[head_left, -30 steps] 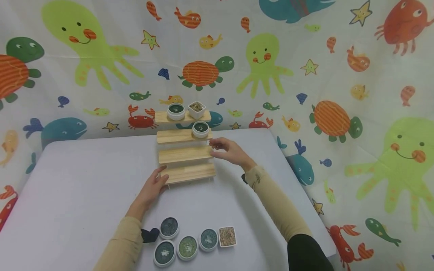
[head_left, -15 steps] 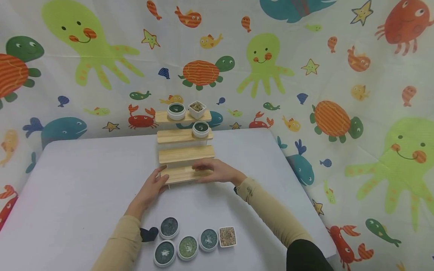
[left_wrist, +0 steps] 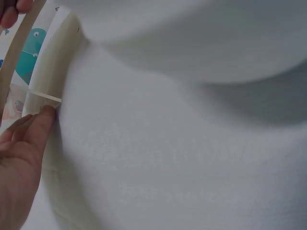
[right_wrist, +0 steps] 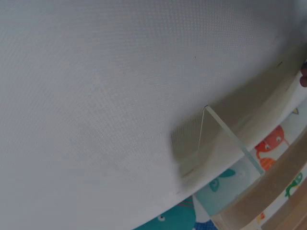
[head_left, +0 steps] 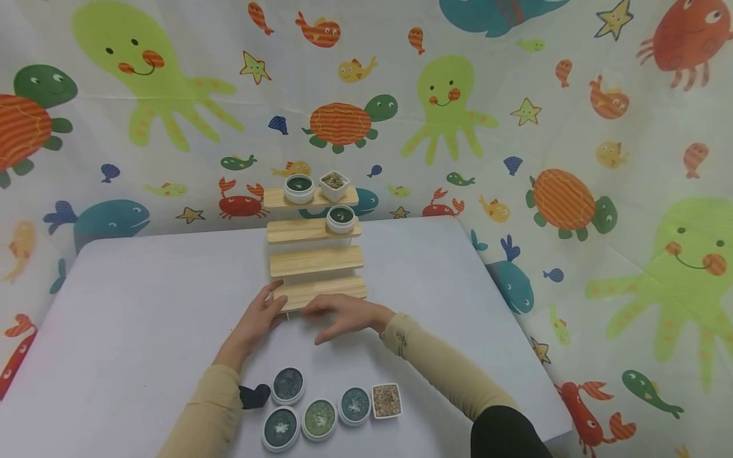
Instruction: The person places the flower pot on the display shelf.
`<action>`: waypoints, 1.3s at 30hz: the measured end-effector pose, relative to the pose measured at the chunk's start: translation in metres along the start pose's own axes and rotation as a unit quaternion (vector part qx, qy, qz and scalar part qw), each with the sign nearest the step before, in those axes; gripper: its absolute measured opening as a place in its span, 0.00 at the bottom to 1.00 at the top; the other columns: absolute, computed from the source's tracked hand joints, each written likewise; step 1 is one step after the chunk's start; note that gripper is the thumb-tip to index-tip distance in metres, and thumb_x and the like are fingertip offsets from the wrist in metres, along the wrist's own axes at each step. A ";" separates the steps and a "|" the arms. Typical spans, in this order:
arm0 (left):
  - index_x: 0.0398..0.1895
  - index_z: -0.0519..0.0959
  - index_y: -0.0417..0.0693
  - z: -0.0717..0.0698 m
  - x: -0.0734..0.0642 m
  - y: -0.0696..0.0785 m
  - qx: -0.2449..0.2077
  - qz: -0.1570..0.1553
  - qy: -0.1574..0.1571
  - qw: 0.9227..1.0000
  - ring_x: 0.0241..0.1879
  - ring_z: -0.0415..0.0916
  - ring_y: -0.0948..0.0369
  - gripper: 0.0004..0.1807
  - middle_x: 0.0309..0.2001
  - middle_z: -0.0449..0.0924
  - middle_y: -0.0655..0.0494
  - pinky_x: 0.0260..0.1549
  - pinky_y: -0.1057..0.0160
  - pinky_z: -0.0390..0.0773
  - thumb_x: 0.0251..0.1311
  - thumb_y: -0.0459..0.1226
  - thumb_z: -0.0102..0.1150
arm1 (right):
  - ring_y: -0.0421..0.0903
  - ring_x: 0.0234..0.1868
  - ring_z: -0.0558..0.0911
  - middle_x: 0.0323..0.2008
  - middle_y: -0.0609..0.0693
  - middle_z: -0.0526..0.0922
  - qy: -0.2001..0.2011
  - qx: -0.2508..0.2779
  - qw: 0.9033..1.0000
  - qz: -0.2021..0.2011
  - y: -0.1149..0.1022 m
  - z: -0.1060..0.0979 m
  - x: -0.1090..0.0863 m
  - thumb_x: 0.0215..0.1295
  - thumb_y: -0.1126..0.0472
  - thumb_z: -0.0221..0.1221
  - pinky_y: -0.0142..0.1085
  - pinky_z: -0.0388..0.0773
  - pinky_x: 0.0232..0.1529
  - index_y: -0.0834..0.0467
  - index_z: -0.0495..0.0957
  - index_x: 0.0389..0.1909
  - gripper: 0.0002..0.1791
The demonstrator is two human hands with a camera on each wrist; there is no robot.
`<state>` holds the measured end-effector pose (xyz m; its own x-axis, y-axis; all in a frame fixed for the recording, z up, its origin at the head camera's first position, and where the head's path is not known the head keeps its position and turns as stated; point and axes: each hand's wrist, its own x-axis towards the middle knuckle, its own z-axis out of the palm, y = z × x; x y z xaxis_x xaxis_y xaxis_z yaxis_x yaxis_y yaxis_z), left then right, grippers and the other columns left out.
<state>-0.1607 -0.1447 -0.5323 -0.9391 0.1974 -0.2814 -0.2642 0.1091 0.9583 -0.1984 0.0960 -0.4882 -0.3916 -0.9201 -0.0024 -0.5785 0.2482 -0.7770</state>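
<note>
At the centre of the frame we see a stepped wooden stand [head_left: 316, 261], its boards rising toward the sea-creature backdrop [head_left: 458, 114], so that each board shows past the one in front. On the top board sit a round white pot [head_left: 299, 189] and, to its right, a square white pot [head_left: 335, 186]; another round pot [head_left: 341, 218] sits at the right end of the board below. At the bottom centre, four round pots and a square pot with grainy brown filling [head_left: 386, 401] are clustered on the white table [head_left: 160, 331], within easy reach, we judge, of both hands.

Our left hand [head_left: 259, 316] grips the left end of the lowest board [head_left: 309, 291], most likely to steady the light-looking frame; the left wrist view shows its fingertips at a clear support [left_wrist: 45, 95]. Its forearm slants up from the lower left.

Our right hand [head_left: 346, 318] holds nothing: palm down, fingers loosely extended leftward over the front edge of the lowest board in the picture, thumb well apart and pointing down-left. We cannot tell whether it touches the wood. Its forearm comes in from the lower right.
</note>
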 end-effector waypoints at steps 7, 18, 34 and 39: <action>0.78 0.43 0.49 0.001 0.000 0.001 0.004 0.003 -0.002 1.000 0.69 0.60 0.43 0.36 0.72 0.56 0.32 0.65 0.48 0.65 0.76 0.48 0.43 | 0.40 0.58 0.77 0.57 0.54 0.77 -0.024 0.034 0.999 -0.001 0.002 0.009 0.004 0.56 0.59 0.72 0.27 0.71 0.61 0.64 0.72 0.62 0.34; 0.78 0.44 0.48 -0.001 0.000 -0.001 -0.008 0.018 -0.008 1.000 0.69 0.59 0.43 0.34 0.71 0.56 0.32 0.65 0.49 0.65 0.76 0.46 0.43 | 0.37 0.57 0.77 0.57 0.56 0.78 -0.061 0.026 0.997 -0.025 -0.002 0.024 0.009 0.55 0.60 0.72 0.24 0.71 0.60 0.67 0.73 0.60 0.33; 0.78 0.44 0.47 -0.002 0.002 -0.003 -0.015 0.021 -0.011 1.000 0.70 0.59 0.42 0.35 0.72 0.55 0.31 0.65 0.49 0.66 0.76 0.46 0.44 | 0.36 0.53 0.78 0.54 0.52 0.79 -0.123 -0.014 0.991 -0.050 -0.001 0.040 0.019 0.55 0.56 0.72 0.21 0.70 0.57 0.64 0.74 0.60 0.32; 0.78 0.42 0.48 -0.002 0.001 -0.002 -0.023 0.016 -0.010 1.000 0.70 0.57 0.42 0.35 0.72 0.53 0.32 0.65 0.49 0.65 0.76 0.45 0.43 | 0.32 0.53 0.77 0.55 0.51 0.78 -0.150 -0.015 0.988 -0.039 -0.002 0.045 0.023 0.56 0.57 0.72 0.20 0.69 0.57 0.63 0.74 0.60 0.32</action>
<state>-0.1618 -0.1462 -0.5345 -0.9424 0.2202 -0.2519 -0.2451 0.0584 0.9677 -0.1741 0.0609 -0.5149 -0.1184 -0.9841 -0.1327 -0.6212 0.1776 -0.7632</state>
